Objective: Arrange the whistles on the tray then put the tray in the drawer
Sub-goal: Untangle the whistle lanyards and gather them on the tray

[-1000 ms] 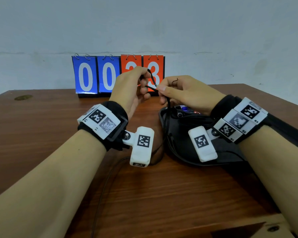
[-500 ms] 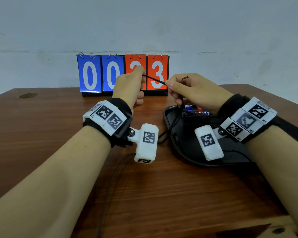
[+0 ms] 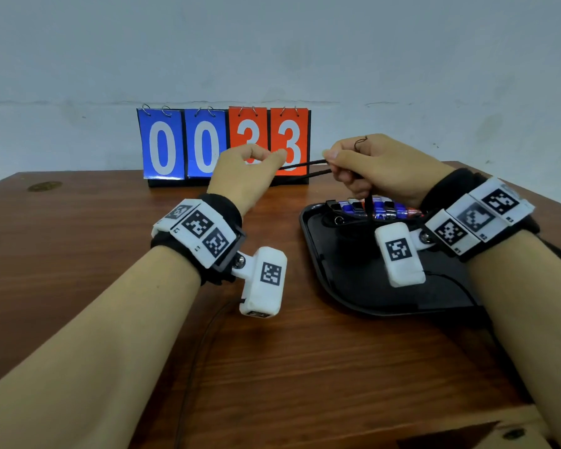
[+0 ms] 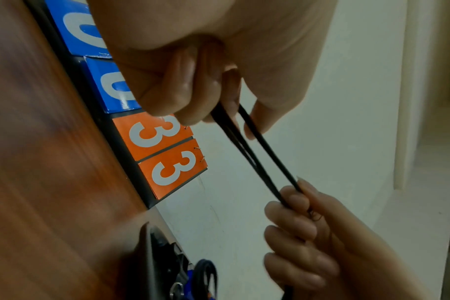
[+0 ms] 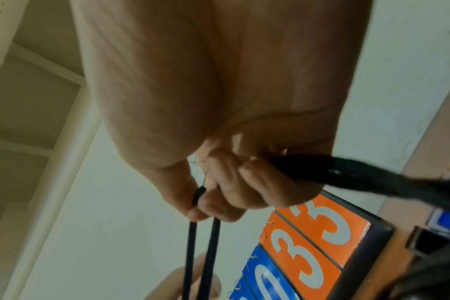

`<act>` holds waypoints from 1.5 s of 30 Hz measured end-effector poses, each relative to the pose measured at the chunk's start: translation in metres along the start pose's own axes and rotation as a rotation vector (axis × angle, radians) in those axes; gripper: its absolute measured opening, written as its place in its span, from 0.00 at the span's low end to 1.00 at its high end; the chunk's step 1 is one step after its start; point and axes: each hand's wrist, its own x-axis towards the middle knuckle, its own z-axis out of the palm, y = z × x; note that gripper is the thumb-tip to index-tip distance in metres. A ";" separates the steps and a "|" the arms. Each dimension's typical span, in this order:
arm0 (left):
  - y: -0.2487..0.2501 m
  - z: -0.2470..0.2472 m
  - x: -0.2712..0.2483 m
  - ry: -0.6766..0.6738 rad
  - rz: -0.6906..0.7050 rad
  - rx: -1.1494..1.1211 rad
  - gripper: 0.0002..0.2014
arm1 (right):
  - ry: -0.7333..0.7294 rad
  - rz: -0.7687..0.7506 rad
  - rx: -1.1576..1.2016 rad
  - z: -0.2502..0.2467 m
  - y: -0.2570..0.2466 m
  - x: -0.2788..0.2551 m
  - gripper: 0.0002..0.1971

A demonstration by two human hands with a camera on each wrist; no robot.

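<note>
A black lanyard cord [image 3: 305,166] is stretched taut between my two hands above the table. My left hand [image 3: 253,163] pinches its left end, seen close up in the left wrist view as a doubled cord [image 4: 247,150]. My right hand [image 3: 357,163] grips the other end, and the cord [image 3: 368,202] drops from it down to the tray. The black tray [image 3: 344,277] lies on the table under my right wrist. Several blue and dark whistles [image 3: 376,207] lie in a row along its far edge. In the right wrist view, two cord strands [image 5: 206,243] leave my curled fingers.
A flip scoreboard [image 3: 224,145] reading 0033 stands at the back of the wooden table [image 3: 110,254], just behind my hands. A thin black cable [image 3: 195,367] trails from the left wrist camera toward the near edge. A wall rises behind the table.
My hands have drawn apart sideways, left hand going left and right hand right, pulling the cord from a slack loop into a taut line. The tray has not moved.
</note>
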 end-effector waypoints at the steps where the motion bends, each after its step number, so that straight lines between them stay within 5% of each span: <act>1: 0.001 0.000 -0.002 -0.065 -0.035 0.017 0.19 | 0.005 0.005 0.020 -0.002 0.000 0.001 0.16; 4: 0.006 0.000 -0.008 -0.333 -0.176 0.012 0.33 | 0.034 0.008 0.070 -0.008 0.001 0.002 0.16; 8: 0.007 0.001 -0.011 -0.412 -0.164 0.007 0.31 | 0.072 0.013 0.048 -0.009 0.003 0.002 0.16; 18: -0.001 0.002 -0.010 -0.231 0.049 -0.042 0.21 | 0.101 0.047 -0.041 -0.010 0.003 0.001 0.18; 35: 0.003 0.006 -0.012 -0.154 -0.032 -0.158 0.10 | 0.069 0.050 -0.034 -0.003 0.006 0.004 0.16; 45: 0.004 0.000 -0.007 0.039 -0.074 -0.265 0.08 | 0.093 0.062 -0.066 -0.006 0.007 0.004 0.15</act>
